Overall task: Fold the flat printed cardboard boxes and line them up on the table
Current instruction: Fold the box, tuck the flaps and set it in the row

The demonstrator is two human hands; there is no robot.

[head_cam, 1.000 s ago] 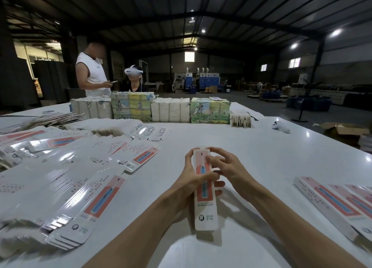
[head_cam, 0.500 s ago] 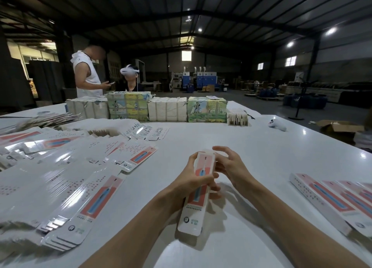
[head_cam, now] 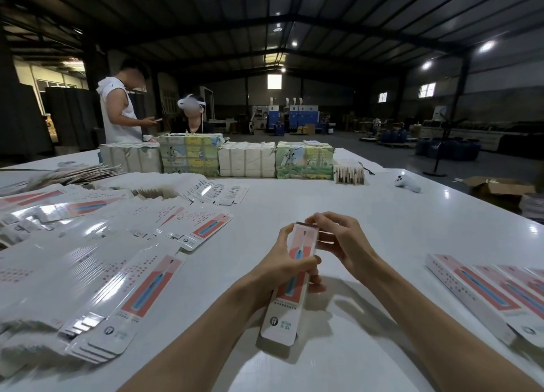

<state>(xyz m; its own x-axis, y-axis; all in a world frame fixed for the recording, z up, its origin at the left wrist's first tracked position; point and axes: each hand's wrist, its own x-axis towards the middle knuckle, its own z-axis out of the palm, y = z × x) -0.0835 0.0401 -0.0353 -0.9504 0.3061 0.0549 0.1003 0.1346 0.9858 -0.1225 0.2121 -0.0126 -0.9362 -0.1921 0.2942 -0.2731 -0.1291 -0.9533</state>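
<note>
Both hands worked on one long printed box (head_cam: 294, 277) held above the white table (head_cam: 382, 215). The left hand (head_cam: 290, 266) was closed around the box's middle, thumb across the printed front and fingers curled behind it, with the forearm reaching in from the lower left. The right hand (head_cam: 343, 243) was half open, its fingertips (head_cam: 316, 219) bent down onto the box's far top end, the palm standing just clear of the box's right edge; its forearm came in from the lower right. The box leaned away from the person, its rounded near flap hanging low over the table. Spread flat boxes (head_cam: 97, 262) covered the table well to the left of the hands. Several folded boxes (head_cam: 482, 294) lay side by side in a row near the right edge, apart from the right forearm.
</note>
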